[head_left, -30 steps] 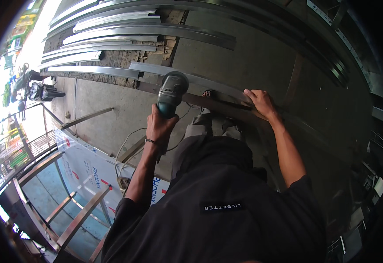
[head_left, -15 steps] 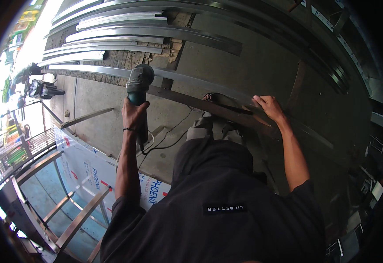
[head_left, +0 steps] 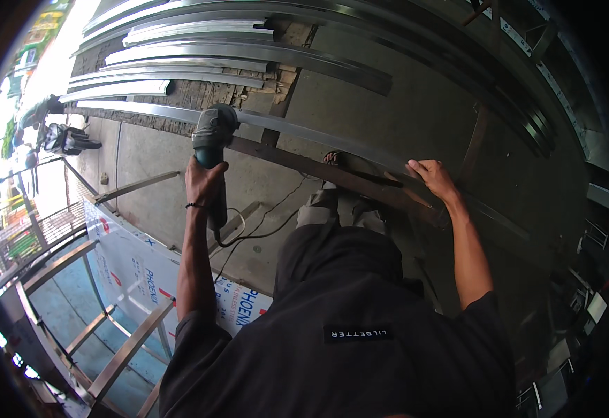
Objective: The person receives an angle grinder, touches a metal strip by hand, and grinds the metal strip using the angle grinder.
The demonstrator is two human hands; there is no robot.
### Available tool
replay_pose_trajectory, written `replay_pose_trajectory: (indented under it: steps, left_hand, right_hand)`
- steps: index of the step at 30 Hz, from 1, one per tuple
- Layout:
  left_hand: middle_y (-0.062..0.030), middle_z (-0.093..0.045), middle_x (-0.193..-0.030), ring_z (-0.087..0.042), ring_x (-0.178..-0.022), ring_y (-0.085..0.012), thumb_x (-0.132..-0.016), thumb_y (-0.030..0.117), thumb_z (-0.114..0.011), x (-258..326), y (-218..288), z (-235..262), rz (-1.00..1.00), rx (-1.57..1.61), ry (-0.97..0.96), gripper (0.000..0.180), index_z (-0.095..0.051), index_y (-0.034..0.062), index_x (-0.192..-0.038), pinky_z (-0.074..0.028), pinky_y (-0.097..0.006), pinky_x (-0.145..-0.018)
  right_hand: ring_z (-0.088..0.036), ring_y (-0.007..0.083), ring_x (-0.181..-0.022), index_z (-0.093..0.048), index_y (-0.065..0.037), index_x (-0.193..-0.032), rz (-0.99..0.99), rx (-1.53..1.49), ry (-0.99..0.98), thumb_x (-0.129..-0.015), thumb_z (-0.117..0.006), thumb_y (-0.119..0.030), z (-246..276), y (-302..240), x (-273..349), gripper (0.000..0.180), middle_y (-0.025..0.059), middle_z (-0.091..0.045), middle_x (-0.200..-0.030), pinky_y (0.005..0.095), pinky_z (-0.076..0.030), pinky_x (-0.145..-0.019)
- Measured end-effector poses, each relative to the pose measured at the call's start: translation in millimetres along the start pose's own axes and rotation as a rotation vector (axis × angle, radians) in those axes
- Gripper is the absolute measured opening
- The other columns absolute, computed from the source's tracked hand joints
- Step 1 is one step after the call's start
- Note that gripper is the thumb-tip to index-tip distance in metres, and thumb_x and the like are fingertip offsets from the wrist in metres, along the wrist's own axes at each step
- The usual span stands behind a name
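My left hand [head_left: 203, 183] is wrapped round the body of a dark green and grey angle grinder [head_left: 211, 136]. The grinder's head lies over a long, shiny metal strip [head_left: 304, 130] that runs across in front of me; whether the disc touches it I cannot tell. A cord trails from the tool's lower end. At the strip's right part, my right hand [head_left: 433, 177] pinches its edge between thumb and fingers. Below the strip runs a brown metal bar [head_left: 283, 157].
Several silver metal profiles [head_left: 200, 52] lie on a worn wooden board [head_left: 196, 108] ahead. Behind the grinder, its cord [head_left: 269, 233] crosses the concrete floor. A metal frame [head_left: 126, 348] and a film-covered sheet [head_left: 133, 258] stand at lower left. A motorcycle [head_left: 67, 139] is at far left.
The grinder and my left hand have shifted slightly left along the strip. My right hand sits a little lower and further right, still pinching the strip.
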State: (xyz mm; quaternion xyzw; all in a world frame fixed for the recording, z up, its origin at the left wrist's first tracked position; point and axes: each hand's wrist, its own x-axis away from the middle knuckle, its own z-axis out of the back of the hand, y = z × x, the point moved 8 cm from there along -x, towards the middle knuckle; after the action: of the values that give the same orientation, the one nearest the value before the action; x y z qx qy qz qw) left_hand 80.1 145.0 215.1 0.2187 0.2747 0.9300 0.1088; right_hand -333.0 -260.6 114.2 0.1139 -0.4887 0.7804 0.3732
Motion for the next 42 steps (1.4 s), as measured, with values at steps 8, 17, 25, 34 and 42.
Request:
replay_pose_trajectory:
  steps: [8,17,25,34,42]
  left_hand:
    - [-0.0122,-0.07,-0.083,-0.069,-0.074,-0.0235,-0.073,0.029,-0.08,0.3,5.3,3.4,-0.053,-0.035,0.032,0.048,-0.066,-0.0033,-0.105,-0.056,-0.038,-0.068]
    - [-0.0302,-0.071,-0.09,-0.074,-0.088,-0.043,-0.072,0.03,-0.081,69.6,58.3,-50.5,-0.009,-0.048,-0.129,0.058,-0.055,-0.0088,-0.108,-0.057,-0.048,-0.08]
    - [-0.0273,-0.07,-0.087,-0.072,-0.081,-0.0394,-0.073,0.027,-0.08,110.2,84.8,-87.8,-0.042,-0.041,-0.266,0.053,-0.055,-0.0065,-0.106,-0.056,-0.047,-0.076]
    - [-0.0303,-0.071,-0.092,-0.073,-0.089,-0.0437,-0.072,0.03,-0.081,61.0,38.7,-39.0,-0.033,-0.037,-0.056,0.056,-0.057,-0.0079,-0.105,-0.056,-0.048,-0.081]
    - [-0.0283,-0.072,-0.094,-0.073,-0.091,-0.0426,-0.071,0.032,-0.08,11.0,4.4,15.6,0.036,-0.126,0.048,0.058,-0.059,-0.0074,-0.11,-0.057,-0.049,-0.082]
  right_hand:
    - [-0.04,0.0103,-0.064,-0.066,0.005,-0.084,-0.018,-0.007,-0.005,-0.105,-0.061,-0.044,-1.8,11.8,-2.5,0.054,0.0081,-0.039,-0.063,0.0371,-0.038,-0.059]
    - [-0.037,0.0094,-0.065,-0.06,0.005,-0.08,0.006,-0.018,-0.01,-0.105,-0.061,-0.047,-0.8,6.3,-1.6,0.058,0.0065,-0.033,-0.065,0.0374,-0.035,-0.058]
    - [-0.038,0.009,-0.065,-0.066,0.005,-0.083,0.009,-0.036,-0.009,-0.105,-0.06,-0.049,-2.7,14.4,-3.0,0.059,0.0056,-0.035,-0.064,0.0362,-0.036,-0.058]
    - [-0.04,0.0067,-0.067,-0.07,0.006,-0.089,0.015,-0.023,-0.019,-0.106,-0.06,-0.048,0.8,8.2,-2.5,0.057,0.0037,-0.037,-0.065,0.0345,-0.037,-0.059]
    - [-0.041,0.0083,-0.066,-0.073,0.004,-0.092,-0.011,-0.003,-0.025,-0.105,-0.06,-0.048,1.1,9.7,-2.0,0.055,0.0064,-0.038,-0.065,0.0353,-0.038,-0.061]
